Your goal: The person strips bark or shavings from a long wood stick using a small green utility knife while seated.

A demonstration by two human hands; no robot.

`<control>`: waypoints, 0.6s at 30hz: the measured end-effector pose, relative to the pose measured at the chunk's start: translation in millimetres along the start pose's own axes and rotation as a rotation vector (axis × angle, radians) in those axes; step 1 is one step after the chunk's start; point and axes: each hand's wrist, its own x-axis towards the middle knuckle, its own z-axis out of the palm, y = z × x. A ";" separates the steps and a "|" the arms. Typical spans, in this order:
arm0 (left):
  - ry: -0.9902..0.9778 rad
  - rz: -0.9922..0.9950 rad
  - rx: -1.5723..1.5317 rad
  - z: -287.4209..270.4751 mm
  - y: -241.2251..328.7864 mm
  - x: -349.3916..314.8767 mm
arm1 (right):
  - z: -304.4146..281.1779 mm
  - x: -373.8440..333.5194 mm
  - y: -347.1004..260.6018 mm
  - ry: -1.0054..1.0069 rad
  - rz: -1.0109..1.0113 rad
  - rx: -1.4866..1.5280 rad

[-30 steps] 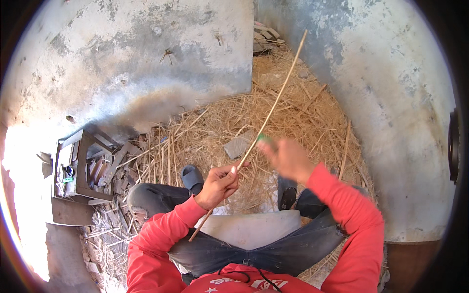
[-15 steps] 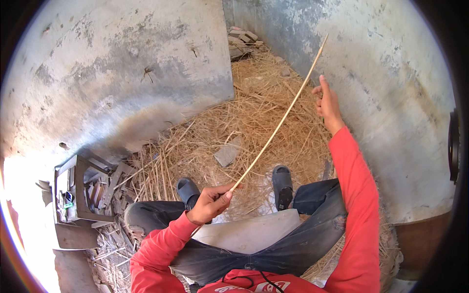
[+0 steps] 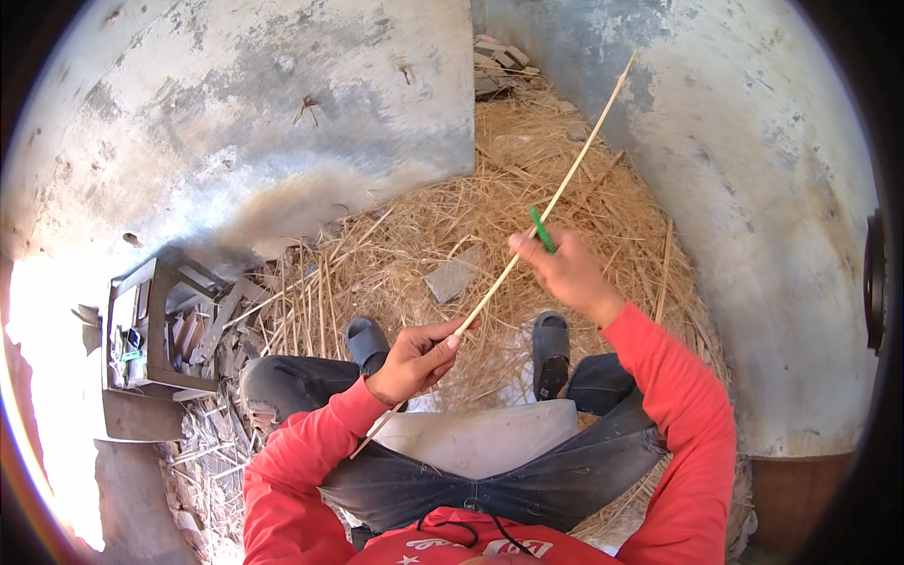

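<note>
Slanting from 7 o'clock up to 1 o'clock, a long pale stick (image 3: 489, 282) runs through the left hand (image 3: 414, 363), whose thumb and fingers pinch its lower part. At 2 o'clock from there, the right hand (image 3: 570, 273) sits close beside the stick's middle, gripping a green tool (image 3: 543, 233) that overlaps the stick; I cannot tell whether they touch. The left sleeve (image 3: 320, 438) reaches in from 7 o'clock, the bent right sleeve (image 3: 669, 363) from 5.
</note>
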 end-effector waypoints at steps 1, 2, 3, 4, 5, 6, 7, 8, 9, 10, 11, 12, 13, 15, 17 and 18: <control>0.006 0.015 -0.002 0.0 -0.8 0.5 | 11.7 -5.4 -2.7 -0.039 -0.021 -0.037; 0.012 0.019 -0.005 0.7 -1.8 2.5 | 21.1 -12.5 -2.8 -0.079 -0.029 -0.063; 0.026 0.022 -0.005 0.8 -2.1 2.5 | 31.8 -18.2 -3.4 -0.126 -0.041 -0.085; 0.040 0.026 -0.006 1.0 -2.7 2.2 | 41.5 -23.9 -3.7 -0.172 -0.053 -0.107; 0.060 0.031 -0.004 1.2 -3.7 2.4 | 49.0 -30.0 -6.6 -0.178 -0.078 -0.157; 0.080 0.039 -0.003 1.5 -4.5 2.6 | 54.6 -36.7 -12.0 -0.184 -0.104 -0.208; 0.099 0.046 -0.002 1.6 -4.9 2.4 | 58.8 -42.9 -14.2 -0.189 -0.131 -0.259; 0.118 0.054 -0.020 1.5 -4.0 2.9 | 61.9 -47.8 -12.5 -0.198 -0.184 -0.358; 0.137 0.062 -0.039 1.6 -2.7 3.2 | 65.3 -52.7 -12.5 -0.206 -0.171 -0.372; 0.156 0.070 -0.057 1.6 -2.1 3.0 | 69.2 -57.0 -13.2 -0.213 -0.157 -0.385; 0.181 0.095 0.005 0.9 -3.5 2.8 | 71.3 -58.5 -13.7 -0.222 -0.145 -0.396; 0.206 0.119 0.068 -0.6 -6.5 3.2 | 71.9 -57.3 -12.7 -0.204 -0.165 -0.434; 0.230 0.144 0.131 -1.9 -8.8 3.2 | 72.5 -54.7 -10.0 -0.185 -0.185 -0.472; 0.264 0.134 0.113 -3.7 -9.8 5.1 | 70.4 -48.8 -4.2 -0.157 -0.189 -0.559; 0.275 0.130 0.072 -5.0 -8.6 6.2 | 69.0 -36.6 3.8 -0.142 -0.171 -0.641; 0.266 0.135 0.038 -5.3 -6.8 6.7 | 69.5 -31.6 9.7 -0.060 -0.208 -0.619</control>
